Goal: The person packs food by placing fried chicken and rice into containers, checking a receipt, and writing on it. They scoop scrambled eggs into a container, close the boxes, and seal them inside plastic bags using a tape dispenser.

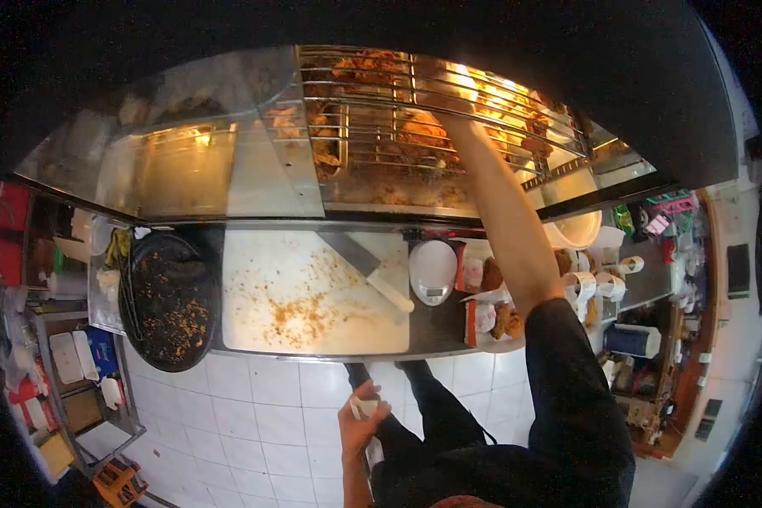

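My right arm stretches up into the lit food cabinet. My right hand point(445, 91) is behind the wire rack point(381, 103), close to pieces of fried chicken point(423, 129); bars and glare hide its fingers. Low in front of my body, my left hand point(361, 427) is closed around a small pale thing point(365, 407), whose kind I cannot make out. On the counter, a cleaver-like knife point(351, 254) with a pale handle lies on the white cutting board point(254, 254), which is strewn with brown crumbs. A white kitchen scale point(433, 273) sits right of the board.
A black pan point(165, 262) with crumbs stands left of the board. Open boxes of fried food point(506, 322) line the counter beneath my right forearm. The cabinet's lower edge point(364, 224) runs above the counter. Shelves point(76, 372) with containers stand at the left.
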The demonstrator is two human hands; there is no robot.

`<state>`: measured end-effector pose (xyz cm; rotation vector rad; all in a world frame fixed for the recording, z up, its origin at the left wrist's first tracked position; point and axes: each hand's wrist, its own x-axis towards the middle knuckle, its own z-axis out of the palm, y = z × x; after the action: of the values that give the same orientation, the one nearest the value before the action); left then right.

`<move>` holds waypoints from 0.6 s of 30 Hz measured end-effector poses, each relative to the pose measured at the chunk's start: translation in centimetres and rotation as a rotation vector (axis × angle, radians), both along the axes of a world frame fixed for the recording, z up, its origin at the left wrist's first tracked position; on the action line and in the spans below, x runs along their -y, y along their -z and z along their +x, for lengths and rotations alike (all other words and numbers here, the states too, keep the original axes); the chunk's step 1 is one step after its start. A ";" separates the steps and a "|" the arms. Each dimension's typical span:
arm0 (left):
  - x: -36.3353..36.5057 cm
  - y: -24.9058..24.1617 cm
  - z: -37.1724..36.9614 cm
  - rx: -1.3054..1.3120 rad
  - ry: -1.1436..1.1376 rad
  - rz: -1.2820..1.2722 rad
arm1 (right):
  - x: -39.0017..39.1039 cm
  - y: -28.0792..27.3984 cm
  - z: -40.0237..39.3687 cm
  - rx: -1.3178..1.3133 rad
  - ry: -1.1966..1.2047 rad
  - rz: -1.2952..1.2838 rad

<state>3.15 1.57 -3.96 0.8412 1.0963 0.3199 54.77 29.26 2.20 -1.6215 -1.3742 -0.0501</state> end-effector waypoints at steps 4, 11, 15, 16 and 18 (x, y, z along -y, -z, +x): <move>0.8 1.4 -2.4 -0.025 -0.044 0.030 | -1.3 -0.7 -1.8 0.293 0.117 -0.005; 0.4 0.9 -3.1 0.039 -0.096 -0.016 | 2.4 -4.7 -5.6 0.827 0.377 -0.132; -1.1 -0.8 -2.5 -0.022 -0.026 0.122 | 11.8 -6.1 -9.1 0.636 0.355 -0.669; -1.2 -0.4 -2.6 0.034 -0.013 0.117 | 14.7 -7.5 -11.2 0.894 0.446 -0.474; -1.6 -1.4 -2.0 0.070 -0.016 0.045 | 20.4 -7.1 -12.2 0.879 0.188 -0.398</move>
<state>1.14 3.18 -2.54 0.8549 1.0344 0.3859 42.59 8.88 9.28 -2.1860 -1.9575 -0.7123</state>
